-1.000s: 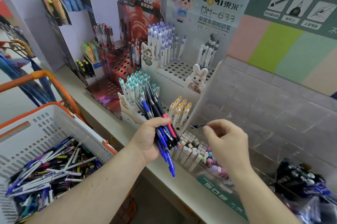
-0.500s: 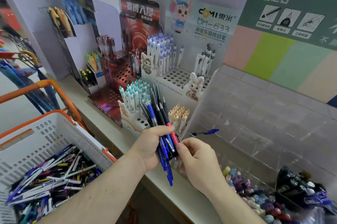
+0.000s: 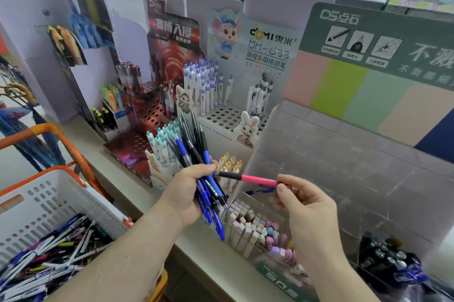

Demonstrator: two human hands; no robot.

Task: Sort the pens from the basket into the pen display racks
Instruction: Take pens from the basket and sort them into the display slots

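Observation:
My left hand [image 3: 188,191] grips a bundle of blue and black pens [image 3: 196,154] upright in front of the white display rack [image 3: 228,117]. My right hand [image 3: 304,206] pinches the end of a pink pen with a black grip [image 3: 255,179]. That pen lies level, and its tip still touches the bundle at my left thumb. The white basket with orange handles [image 3: 49,203] stands at lower left, filled with several mixed pens [image 3: 49,252]. A clear tiered rack [image 3: 344,154] rises on the right, with one blue pen [image 3: 260,190] lying in it.
A red perforated rack [image 3: 149,115] holds several pens at the back left. Erasers and small pastel items [image 3: 258,228] fill the clear rack's front bins, with dark pens [image 3: 385,255] at lower right. Tall cardboard display backs stand behind. The shelf edge [image 3: 196,252] runs diagonally.
My right hand left a blue pen in the clear rack, went back to the bundle, and has now drawn the pink pen out sideways to the right. The view tilted upward.

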